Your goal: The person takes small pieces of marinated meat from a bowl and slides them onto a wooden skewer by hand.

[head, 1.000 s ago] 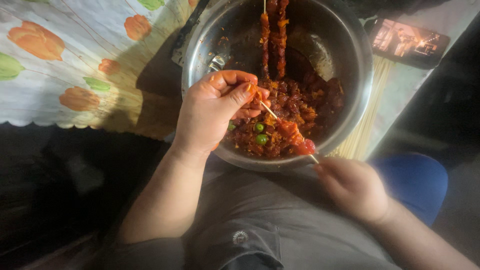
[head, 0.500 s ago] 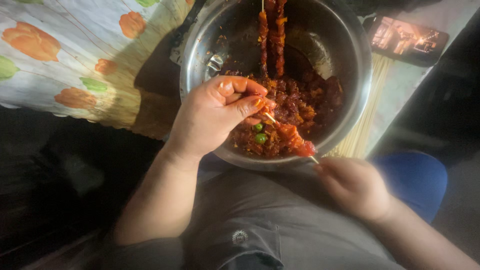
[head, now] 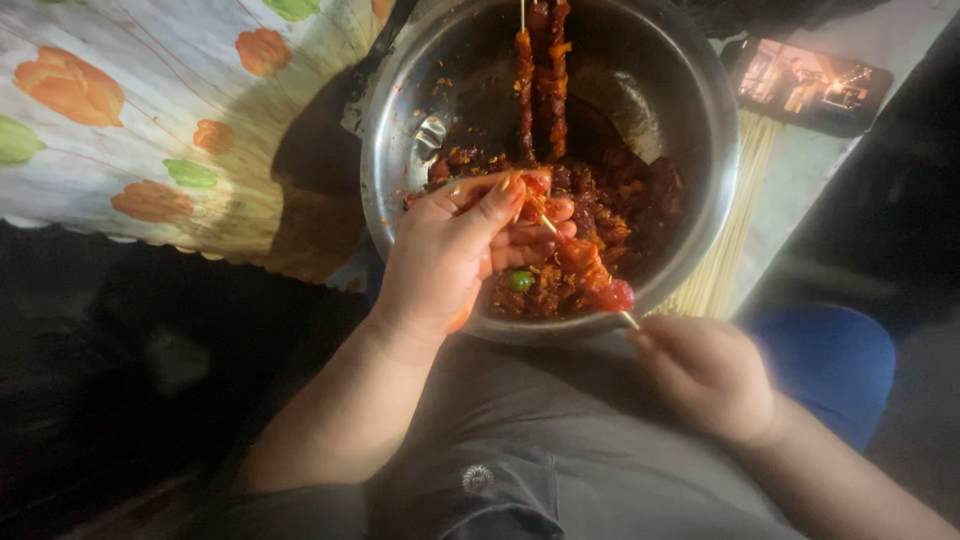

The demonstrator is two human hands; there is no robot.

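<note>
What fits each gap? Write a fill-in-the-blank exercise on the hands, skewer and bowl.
1. The round steel bowl of red marinated meat also holds two finished ____ leaning on its far rim.
2. The right hand pinches the thin wooden skewer by its ____ end.
3. The left hand reaches ____ the bowl.

Missing: skewers; bare; into

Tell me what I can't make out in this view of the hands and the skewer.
Head view only:
- Left hand fingertips: buried in the marinated meat.
- Skewer tip: covered by the left hand.
- Steel bowl far rim: cut off by the top edge.
- Floor at left: too dark.
- Right hand grip: fingers curled under.
</note>
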